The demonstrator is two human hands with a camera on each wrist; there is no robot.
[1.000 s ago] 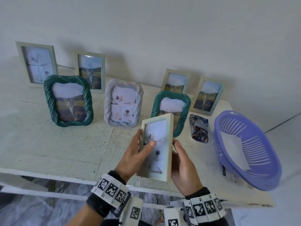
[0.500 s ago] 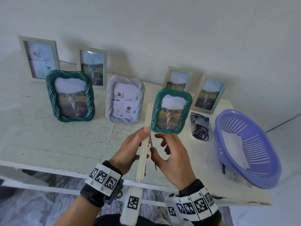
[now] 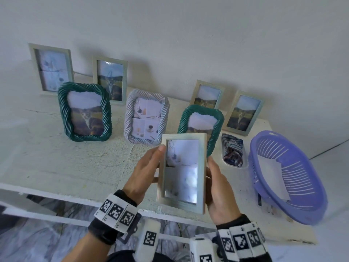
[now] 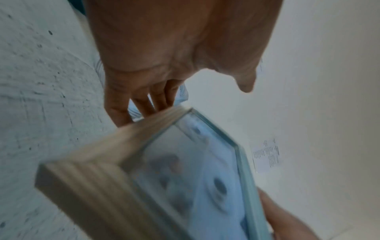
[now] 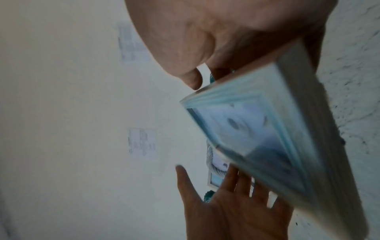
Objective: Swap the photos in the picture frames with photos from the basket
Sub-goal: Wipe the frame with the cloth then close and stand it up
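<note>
A pale wooden picture frame (image 3: pixel 182 171) with a light photo behind its glass is held upright over the table's front edge, glass toward me. My right hand (image 3: pixel 219 190) grips its right side, thumb at the front and fingers behind. My left hand (image 3: pixel 147 171) lies at its left side with straight fingers against the back and the thumb along the edge. The frame (image 5: pixel 267 138) is blurred in the right wrist view, where the left hand (image 5: pixel 226 203) shows flat and spread. The purple basket (image 3: pixel 309 190) at the right holds a white sheet (image 3: pixel 272 178).
Several frames stand on the white table (image 3: pixel 56 163): a green twisted one (image 3: pixel 85 112), a white twisted one (image 3: pixel 146 117), another green one (image 3: pixel 204 118) right behind the held frame, and pale ones along the wall. A small tray with striped cloth (image 3: pixel 233 153) lies beside the basket.
Half a second ago the frame was turned edge-on, with the right hand's fingers at its back. It has swung round so that its glass faces me again, with a hand at each side.
</note>
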